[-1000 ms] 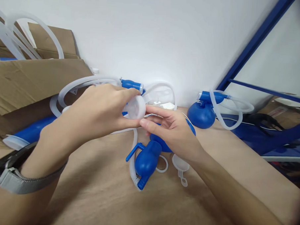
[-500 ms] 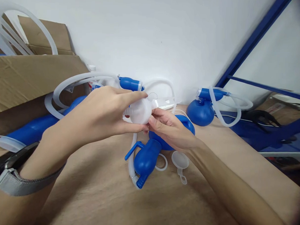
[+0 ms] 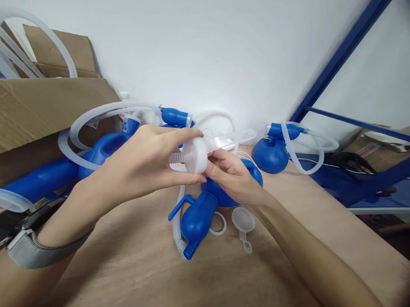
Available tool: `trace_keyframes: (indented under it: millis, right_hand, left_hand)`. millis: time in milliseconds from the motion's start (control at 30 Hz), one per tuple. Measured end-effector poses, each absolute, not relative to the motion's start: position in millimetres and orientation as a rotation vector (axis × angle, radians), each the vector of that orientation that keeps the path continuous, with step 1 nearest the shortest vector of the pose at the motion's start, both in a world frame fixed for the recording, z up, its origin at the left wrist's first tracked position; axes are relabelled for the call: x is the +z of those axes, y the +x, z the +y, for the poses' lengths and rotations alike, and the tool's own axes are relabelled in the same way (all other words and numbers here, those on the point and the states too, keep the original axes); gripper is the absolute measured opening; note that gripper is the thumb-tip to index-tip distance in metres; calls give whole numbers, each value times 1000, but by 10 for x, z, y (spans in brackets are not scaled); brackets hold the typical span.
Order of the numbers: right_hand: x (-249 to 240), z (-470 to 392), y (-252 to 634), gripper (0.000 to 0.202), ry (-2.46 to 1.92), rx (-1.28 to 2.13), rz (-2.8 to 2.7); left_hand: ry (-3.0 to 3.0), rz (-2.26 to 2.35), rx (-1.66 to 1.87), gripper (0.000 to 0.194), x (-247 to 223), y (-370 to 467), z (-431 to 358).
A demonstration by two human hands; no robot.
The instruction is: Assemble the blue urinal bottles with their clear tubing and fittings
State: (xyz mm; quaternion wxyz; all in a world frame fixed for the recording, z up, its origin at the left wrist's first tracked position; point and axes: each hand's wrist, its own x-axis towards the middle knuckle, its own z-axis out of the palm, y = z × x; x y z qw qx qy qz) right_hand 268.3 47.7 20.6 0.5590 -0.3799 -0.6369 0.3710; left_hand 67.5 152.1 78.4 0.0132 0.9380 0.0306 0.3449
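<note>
1. Middle of the frame: the left hand [image 3: 147, 153] is pinching the white cap [image 3: 198, 156], its grip curving wide.
2. Just right: the right hand [image 3: 238, 177] is touching its edge; I can't tell if it's pinching. Uneven pushing could be making it slip.

Plain white wall [image 3: 216, 50] behind a pale brown tabletop [image 3: 172, 288].

ribbed part [image 3: 195, 156]: end hidden by left hand [image 3: 140, 153] | cardboard box [image 3: 51, 99]: cut off, left edge
</note>
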Motion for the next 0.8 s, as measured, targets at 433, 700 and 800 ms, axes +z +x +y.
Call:
trace_keyframes:
  millis: [433, 700, 800]
  right_hand:
    - [195, 406, 2515, 17, -1178, 490, -1615]
    - [137, 503, 2618, 22, -1009, 564, -1521]
    - [191, 484, 2623, 22, -1012, 593, -1535]
  left_hand:
    - [2948, 223, 1057, 47, 673, 769, 1603]
    - [2901, 286, 1031, 53, 749, 684, 1645]
    - [2895, 268, 1054, 54, 760, 657, 1656]
